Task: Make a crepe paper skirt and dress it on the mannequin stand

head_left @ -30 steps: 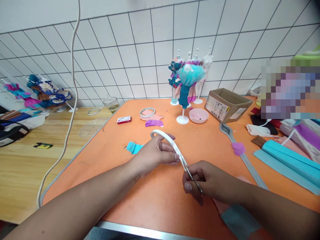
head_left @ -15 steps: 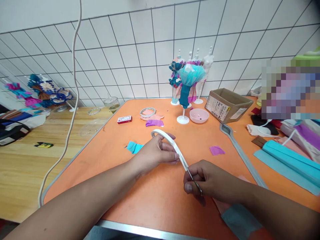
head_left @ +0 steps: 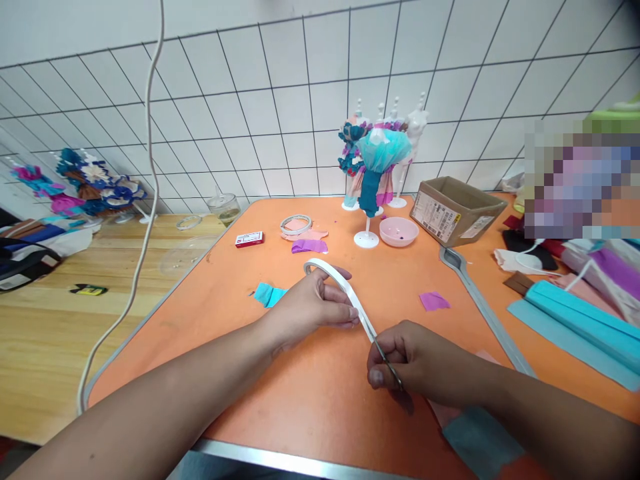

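My left hand (head_left: 310, 307) is closed on a white tape roll (head_left: 325, 267), held just above the orange table (head_left: 280, 393). A white strip of tape (head_left: 357, 310) runs from the roll down to my right hand (head_left: 425, 363). That hand is closed on small metal scissors (head_left: 389, 365), whose blades meet the end of the strip. A purple paper scrap (head_left: 434, 301) lies on the table just beyond my right hand. A teal scrap (head_left: 269, 294) lies to the left of my left hand.
At the back stand small mannequins in paper dresses (head_left: 373, 173), a pink bowl (head_left: 398, 231), a cardboard box (head_left: 455, 208), a tape ring (head_left: 295, 223) and a red box (head_left: 249, 239). Folded teal crepe paper (head_left: 575, 327) lies right. A white cable (head_left: 143, 200) hangs left.
The purple scrap has shifted left off the grey table strip and now lies flat on the orange surface. Both hands have barely moved.
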`<state>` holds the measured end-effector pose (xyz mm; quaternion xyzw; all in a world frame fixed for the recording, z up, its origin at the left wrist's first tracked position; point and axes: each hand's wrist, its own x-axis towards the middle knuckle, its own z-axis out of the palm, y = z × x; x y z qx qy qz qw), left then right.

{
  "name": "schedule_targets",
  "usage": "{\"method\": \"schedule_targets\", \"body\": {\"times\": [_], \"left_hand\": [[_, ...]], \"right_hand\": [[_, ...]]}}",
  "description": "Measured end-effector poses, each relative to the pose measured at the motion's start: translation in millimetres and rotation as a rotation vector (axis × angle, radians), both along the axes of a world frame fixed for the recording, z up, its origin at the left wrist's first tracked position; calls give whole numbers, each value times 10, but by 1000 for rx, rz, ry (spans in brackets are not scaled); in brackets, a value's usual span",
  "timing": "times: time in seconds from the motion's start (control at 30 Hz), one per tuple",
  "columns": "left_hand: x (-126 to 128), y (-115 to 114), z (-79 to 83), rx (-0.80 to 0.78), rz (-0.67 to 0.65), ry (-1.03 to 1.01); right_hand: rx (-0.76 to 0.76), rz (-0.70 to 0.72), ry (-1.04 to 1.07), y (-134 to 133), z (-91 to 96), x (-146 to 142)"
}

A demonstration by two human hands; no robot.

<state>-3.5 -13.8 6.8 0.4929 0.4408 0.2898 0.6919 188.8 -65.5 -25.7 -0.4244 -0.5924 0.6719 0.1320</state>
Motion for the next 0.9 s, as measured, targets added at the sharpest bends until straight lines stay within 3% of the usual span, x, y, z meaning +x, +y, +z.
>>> {"method": "schedule_targets", "body": {"times": [0.2, 0.47, 0.63, 0.7, 0.9], "left_hand": [[-23, 18, -14, -20, -42, -20], [-83, 63, 127, -48, -22, -101], [-74, 47, 92, -47, -43, -96], [-49, 15, 54, -50, -72, -87], [11, -56, -26, -67, -147, -107]], "right_hand": [[45, 21, -52, -9, 39, 14], [79, -59, -117, 13, 13, 47], [196, -455, -124, 89, 99, 45], [228, -546, -96, 102, 127, 54], [159, -441, -10, 42, 120, 9]]}}
